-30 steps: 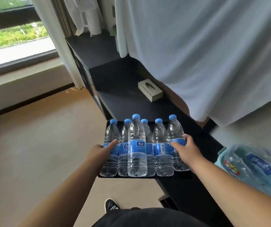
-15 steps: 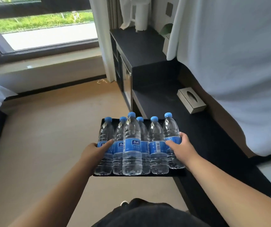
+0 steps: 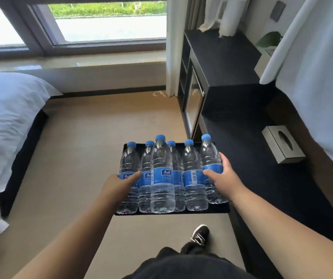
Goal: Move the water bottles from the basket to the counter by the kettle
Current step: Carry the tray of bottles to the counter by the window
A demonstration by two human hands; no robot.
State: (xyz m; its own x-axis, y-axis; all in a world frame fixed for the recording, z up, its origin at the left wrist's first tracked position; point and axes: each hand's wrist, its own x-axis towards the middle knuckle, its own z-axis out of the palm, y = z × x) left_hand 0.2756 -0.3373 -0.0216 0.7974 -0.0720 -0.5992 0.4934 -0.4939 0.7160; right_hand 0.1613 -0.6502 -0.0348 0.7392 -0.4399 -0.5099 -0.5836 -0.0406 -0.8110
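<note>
Grips the end water bottles, arms outstretched: left hand thumb across a label, right hand curled round; hides left fingers behind bottles.

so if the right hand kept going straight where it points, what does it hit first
The rightmost bottle, which the right hand grips; pushing on leftward, that bottle would likely meet its neighbour on the black tray.

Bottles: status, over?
Left hand and right hand grip outer bottles. All six upright on tray. Counter at right holds tissue box; kettle not in view.
</note>
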